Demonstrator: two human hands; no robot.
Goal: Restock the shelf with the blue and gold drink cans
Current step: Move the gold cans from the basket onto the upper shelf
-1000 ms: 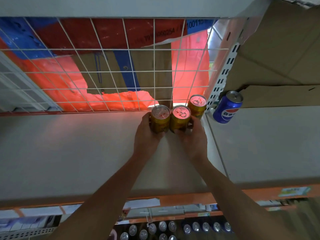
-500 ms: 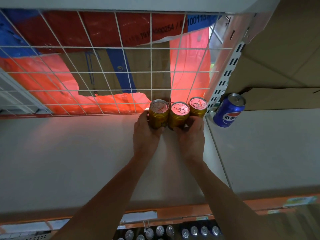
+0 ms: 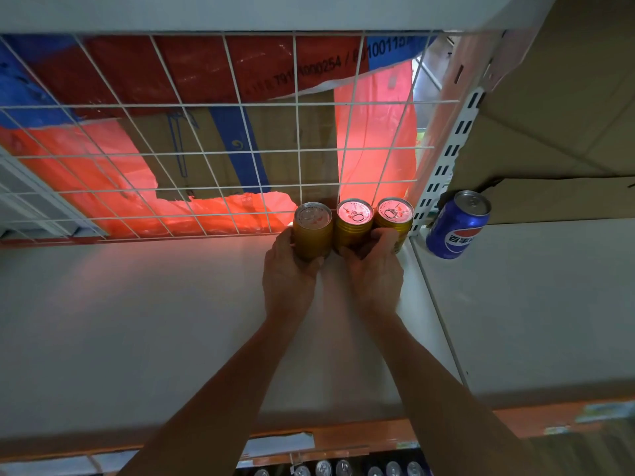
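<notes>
1. Head view, the only 1: 3 gold cans stand upright in 1 row at the back of the white shelf (image 3: 137,321), against the wire grid (image 3: 206,132), near its right end.
2. Row, left to right: left gold can (image 3: 313,231), middle gold can (image 3: 354,225), right gold can (image 3: 394,214). All 3 touch side to side, with pull-tab lids up. The right 1 sits just beside the slotted upright (image 3: 446,159).
3. Left hand (image 3: 288,269): fingers and thumb are wrapped round the left gold can, low on its body.
4. Right hand (image 3: 372,269): fingers are curled over the front of the middle gold can and reach onto the right gold can. Can't tell if the thumb touches either can.
5. 1 blue can (image 3: 457,225) is on the neighbouring shelf board (image 3: 532,304), past the upright. It stands alone, well apart from both hands, in front of a cardboard box (image 3: 549,132).
6. 2 bare forearms come up from the bottom edge of the frame.
7. Behind the grid are red and blue plastic sheeting and brown cardboard.
8. Below the orange shelf edge (image 3: 343,438) is 1 row of silver can tops (image 3: 323,467). They are cropped, so the count is unclear.
</notes>
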